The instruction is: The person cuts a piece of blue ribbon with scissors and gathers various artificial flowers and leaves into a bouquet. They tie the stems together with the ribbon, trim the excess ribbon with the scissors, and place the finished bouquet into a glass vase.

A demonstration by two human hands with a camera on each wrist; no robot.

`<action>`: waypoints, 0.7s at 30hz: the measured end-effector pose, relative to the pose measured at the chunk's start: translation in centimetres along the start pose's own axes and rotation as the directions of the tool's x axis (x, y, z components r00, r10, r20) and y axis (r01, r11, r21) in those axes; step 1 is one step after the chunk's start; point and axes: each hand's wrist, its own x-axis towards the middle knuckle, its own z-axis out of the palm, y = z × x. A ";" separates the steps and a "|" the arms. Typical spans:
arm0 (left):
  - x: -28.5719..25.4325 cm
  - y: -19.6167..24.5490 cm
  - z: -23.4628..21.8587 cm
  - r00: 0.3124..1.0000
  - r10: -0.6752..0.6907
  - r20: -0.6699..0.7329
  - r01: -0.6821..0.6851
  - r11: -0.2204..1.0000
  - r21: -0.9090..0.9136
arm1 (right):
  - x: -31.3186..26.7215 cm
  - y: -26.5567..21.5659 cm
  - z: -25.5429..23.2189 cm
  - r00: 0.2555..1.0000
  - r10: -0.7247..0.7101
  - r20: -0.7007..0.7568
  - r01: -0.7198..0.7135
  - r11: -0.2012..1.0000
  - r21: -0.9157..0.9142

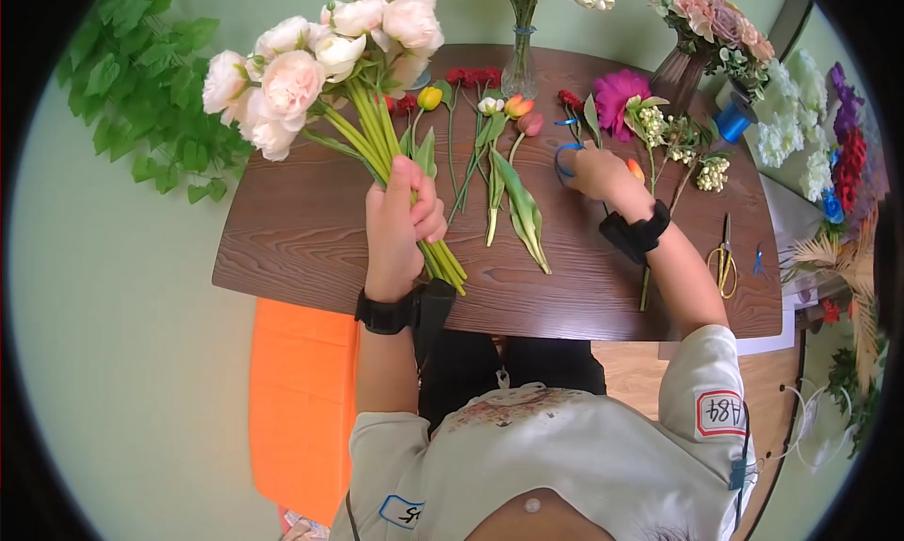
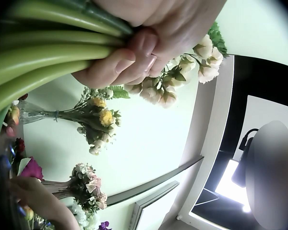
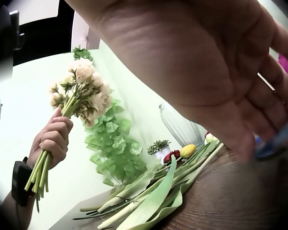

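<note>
A bunch of pale pink and white flowers (image 1: pixel 320 56) is held up over the table's left part, its green stems (image 2: pixel 43 52) gripped by the curled fingers of the left hand (image 1: pixel 400 226). Over the right part of the table, the right hand (image 1: pixel 607 176) pinches a blue ribbon (image 1: pixel 566 160), which forms a small loop at the fingertips. In the right wrist view the ribbon (image 3: pixel 276 143) is blurred beside the fingers. A magenta flower (image 1: pixel 621 103) lies just beyond the right hand.
Tulips (image 1: pixel 530 123), red flowers and loose stems lie mid-table. Behind stand a glass vase (image 1: pixel 520 65) and a dark vase (image 1: pixel 680 78) of flowers. At right are a blue ribbon spool (image 1: pixel 734 119), scissors (image 1: pixel 723 258) and a small blue piece (image 1: pixel 759 259).
</note>
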 end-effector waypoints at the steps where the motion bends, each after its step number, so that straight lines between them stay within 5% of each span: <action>1: 0.0 0.0 -0.1 1.000 0.012 -0.001 -0.012 1.000 -0.003 | -0.2 -0.7 -0.5 0.998 0.050 -0.046 -0.051 0.998 -0.020; 4: 0.1 -0.4 0.7 1.000 -0.014 0.005 0.014 1.000 0.002 | 2.4 -3.1 -1.8 0.963 -0.060 -0.264 0.086 0.992 0.090; 7: 0.0 -1.0 1.4 0.999 -0.039 0.015 0.038 0.999 0.021 | 6.8 -5.6 -0.9 0.987 -0.100 -0.128 0.139 0.927 0.348; 9: -0.3 -1.0 1.6 0.999 -0.027 0.019 0.026 0.999 0.043 | 9.1 -7.0 0.2 0.997 0.012 -0.080 0.011 0.962 0.274; 12: -0.7 -0.8 1.0 1.000 -0.016 0.014 0.015 0.998 0.056 | 10.7 -7.6 1.7 0.999 0.011 -0.041 -0.002 0.973 0.233; 15: -0.9 -0.4 0.4 1.000 -0.014 -0.012 0.015 0.997 0.078 | 11.5 -7.8 2.3 0.988 0.153 -0.004 -0.141 0.921 0.364; 19: -0.6 -0.3 -0.3 0.999 0.022 -0.036 -0.020 0.999 0.042 | 11.2 -6.4 1.2 0.960 0.259 -0.103 -0.179 0.857 0.483; 21: -0.4 -0.3 -0.4 0.998 0.037 -0.043 -0.036 0.999 0.027 | 11.6 -5.2 0.7 0.966 0.189 -0.174 -0.075 0.856 0.512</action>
